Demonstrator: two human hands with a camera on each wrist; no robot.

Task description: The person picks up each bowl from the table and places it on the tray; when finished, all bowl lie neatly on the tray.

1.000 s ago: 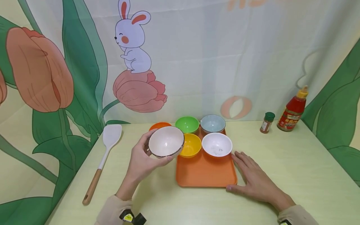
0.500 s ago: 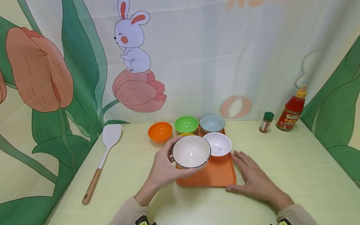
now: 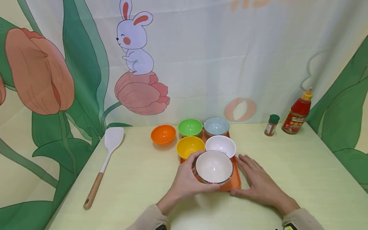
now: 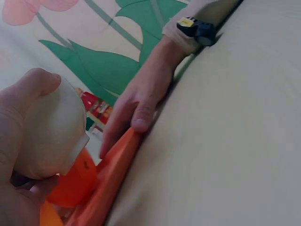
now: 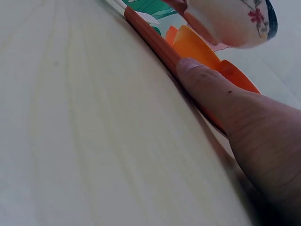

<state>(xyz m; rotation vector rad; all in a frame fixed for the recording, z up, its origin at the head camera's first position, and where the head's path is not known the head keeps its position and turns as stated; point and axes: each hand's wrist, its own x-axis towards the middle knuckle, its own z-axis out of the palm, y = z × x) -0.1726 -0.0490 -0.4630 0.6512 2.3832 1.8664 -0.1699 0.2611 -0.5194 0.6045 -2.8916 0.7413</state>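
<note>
My left hand (image 3: 187, 180) holds a cream bowl (image 3: 214, 166) with a dark rim by its side, over the front of an orange tray (image 3: 237, 180). The bowl's foot (image 4: 75, 155) is raised above the tray in the left wrist view, and small red flowers show on its outside (image 5: 254, 16) in the right wrist view. At the tray's right side rests my right hand (image 3: 260, 183), fingers extended, its thumb touching the front corner. On the tray stand a white bowl (image 3: 220, 145), a yellow bowl (image 3: 189, 146), a green bowl (image 3: 190, 127) and a pale blue bowl (image 3: 217, 126).
An orange bowl (image 3: 163, 134) sits on the table left of the tray. Farther left lies a white spatula (image 3: 105, 161) with a wooden handle. A green-capped spice jar (image 3: 271, 125) and a red sauce bottle (image 3: 297, 112) stand at the back right, before a printed curtain (image 3: 195, 64).
My left hand has carried the cream bowl right and toward me, from beside the yellow bowl to over the tray's front. The orange and yellow bowls are uncovered. My right hand stays put.
</note>
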